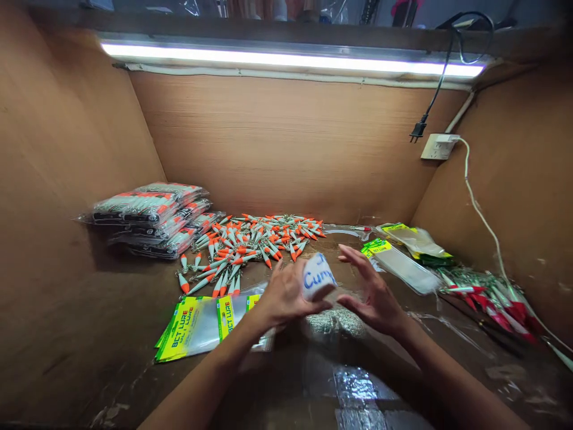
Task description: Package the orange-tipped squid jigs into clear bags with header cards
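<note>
My left hand [284,295] is closed around a small white block [317,279] with blue handwriting on it, held above the table's middle. What the block is made of, I cannot tell. Just to its right, my right hand [378,301] is open, fingers spread toward the block and apart from it. Under my left forearm lie fanned clear bags [192,328] with yellow-green "BCT LURE" headers. Beyond my left hand spreads a heap of white lures [250,242] with orange tips and metal fittings. A silvery pile of small metal bits [335,322] shows between and below my hands.
Packed lure bundles [147,218] are stacked at the back left. On the right lie more clear bags [403,266] and red-and-white lures [496,301]. A black plug [418,130] dangles near a wall socket [436,147], where a white cable [477,203] runs down. Wooden walls enclose three sides.
</note>
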Demonstrator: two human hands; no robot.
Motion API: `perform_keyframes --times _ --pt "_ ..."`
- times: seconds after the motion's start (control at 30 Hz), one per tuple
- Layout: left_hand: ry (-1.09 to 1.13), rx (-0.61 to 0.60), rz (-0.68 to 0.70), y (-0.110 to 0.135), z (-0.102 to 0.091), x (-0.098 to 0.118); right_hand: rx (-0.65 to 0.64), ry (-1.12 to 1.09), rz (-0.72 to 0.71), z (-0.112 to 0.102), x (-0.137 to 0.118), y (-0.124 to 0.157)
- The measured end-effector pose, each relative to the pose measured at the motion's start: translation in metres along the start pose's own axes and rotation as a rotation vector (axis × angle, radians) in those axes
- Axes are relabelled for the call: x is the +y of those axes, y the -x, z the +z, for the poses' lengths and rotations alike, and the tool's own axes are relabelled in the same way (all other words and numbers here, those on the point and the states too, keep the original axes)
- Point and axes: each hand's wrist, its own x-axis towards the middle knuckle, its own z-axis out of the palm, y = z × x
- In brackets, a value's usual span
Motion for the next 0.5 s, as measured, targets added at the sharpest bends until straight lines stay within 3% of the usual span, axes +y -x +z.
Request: perform_keyframes --times 0.17,0.3,0.4,0.5 --pt "0.609 0.058 -0.076 -0.014 -0.050 -0.006 0.070 0.008 0.106 -0.005 0.016 -0.001" --pt "0.961 0.121 -0.061 -0.015 -0.058 -0.004 0.026 0.015 0.087 0.002 0.020 0.000" --pt "0.970 0.230 -0.034 -0.014 -0.055 -0.003 -0.010 0.013 0.065 0.007 0.019 0.001" --pt "0.685 0.269 -0.004 -0.012 -0.049 -0.005 -0.028 0.008 0.055 0.008 0.019 0.002"
